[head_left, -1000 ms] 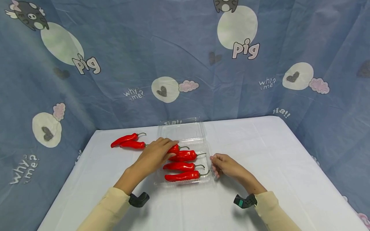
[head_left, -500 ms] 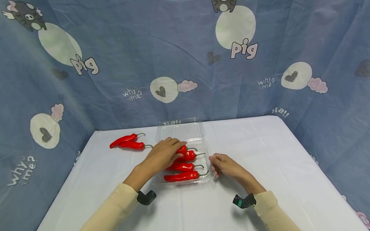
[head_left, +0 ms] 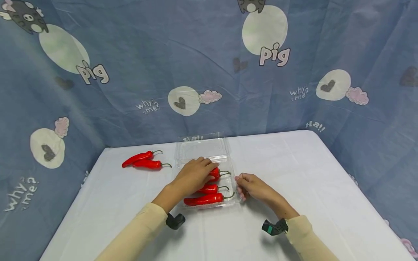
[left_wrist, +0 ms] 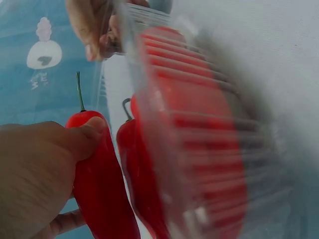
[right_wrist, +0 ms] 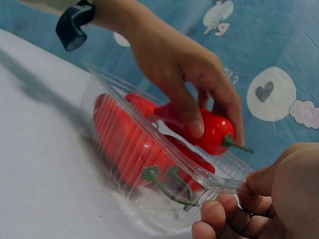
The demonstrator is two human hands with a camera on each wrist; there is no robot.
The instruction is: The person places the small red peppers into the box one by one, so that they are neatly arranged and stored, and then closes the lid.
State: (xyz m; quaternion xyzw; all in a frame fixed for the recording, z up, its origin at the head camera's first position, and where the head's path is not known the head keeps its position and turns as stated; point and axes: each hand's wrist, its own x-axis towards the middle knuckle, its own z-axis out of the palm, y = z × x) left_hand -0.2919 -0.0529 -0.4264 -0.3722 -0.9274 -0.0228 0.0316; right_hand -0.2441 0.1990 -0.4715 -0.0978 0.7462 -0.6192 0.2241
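My left hand (head_left: 192, 175) pinches a pepper (right_wrist: 214, 132) near its stem end, thumb on one side and fingers on the other, over the far part of the clear box (head_left: 228, 203). The stem points toward my right. Whether this pepper touches the one just beside it, I cannot tell. My right hand (head_left: 256, 186) grips the box's rim (right_wrist: 227, 185) at the right end, thumb on top and fingers curled below. Nearer to me in the box lie two more peppers, one (head_left: 210, 189) in the middle and one (head_left: 204, 199) along the near wall, with their stems turned the same way. The lid (head_left: 204, 148) lies back from the far side of the box. To the left, well apart from the box, a pair of peppers (head_left: 148, 164) rests on the white counter (head_left: 294, 163), close together, one partly across the other. Dark wrist cameras (head_left: 275, 227) sit just beyond my cream sleeves (head_left: 137, 232). Behind the counter hangs a blue cloth (head_left: 209, 65) printed with hearts, clouds and the word "pig".
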